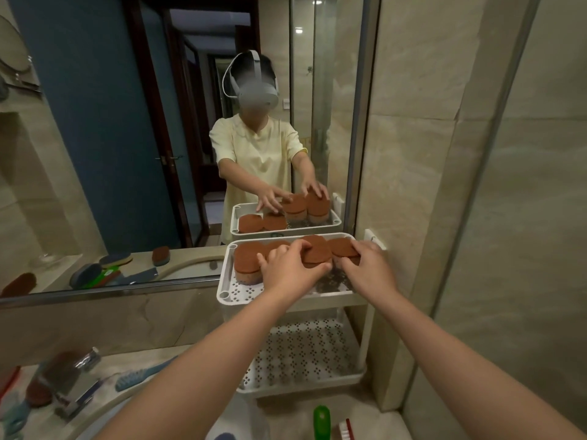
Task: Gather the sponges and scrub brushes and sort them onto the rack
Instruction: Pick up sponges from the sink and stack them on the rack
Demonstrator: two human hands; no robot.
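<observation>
Crowding sponges (249, 254) onto the rack (224, 292).
My left hand (287, 268) pinches one sponge (316, 254), my right hand (368, 268) grips its neighbour (343, 247); shoving could topple those left of my hands.

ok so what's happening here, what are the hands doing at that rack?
A person is arranging brown-topped sponges on the top tier of a white rack. The left hand grips the middle sponge and the right hand grips the rightmost sponge; the leftmost sponge sits untouched in the tier. A blue brush and a green-handled tool lie on the counter, not yet racked.
</observation>
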